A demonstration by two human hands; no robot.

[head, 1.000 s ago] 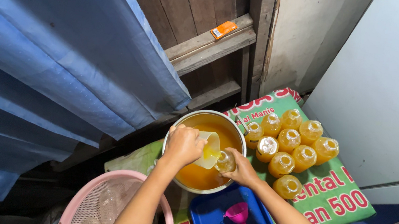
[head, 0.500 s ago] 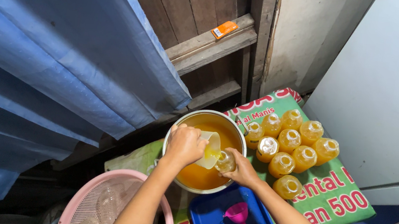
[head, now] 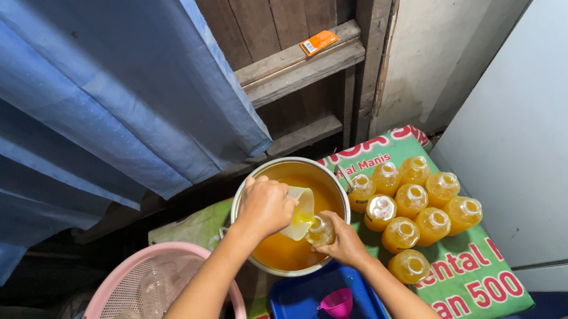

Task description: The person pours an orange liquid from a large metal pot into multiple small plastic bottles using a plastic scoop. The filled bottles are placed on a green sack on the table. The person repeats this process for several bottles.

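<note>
Head view looks straight down on a round steel pot (head: 250, 185) filled with orange-yellow liquid, standing on a green printed banner (head: 478, 271) spread over the floor. Over the pot, the left hand (head: 266, 206) is closed around a pale plastic scoop cup (head: 299, 212), which is tilted so that its lip points down toward a small clear plastic bottle (head: 321, 231). The right hand (head: 344, 240) is wrapped around that bottle from the side and holds it at a slant just above the liquid, its mouth touching or almost touching the cup's lip; a yellow streak shows between the two. How full the bottle is cannot be told.

Compared with the frames a second and half a second before, both hands sit in nearly the same place and grip the same things; the cup seems tipped much as before, and no clear shift shows in the pot or bottle.

Right of the pot, a cluster of nine filled bottles of the same orange-yellow liquid (head: 411, 199) stands upright on the banner, packed close together. Near the bottom edge lies a blue plastic tray (head: 303, 304) with a pink funnel (head: 339, 305) resting in it. At lower left is a pink mesh basket (head: 114, 290) holding empty clear bottles. A blue cloth curtain (head: 81, 65) hangs along the left side, and a small orange pack (head: 318, 43) rests on a wooden ledge (head: 272, 76) above.
</note>
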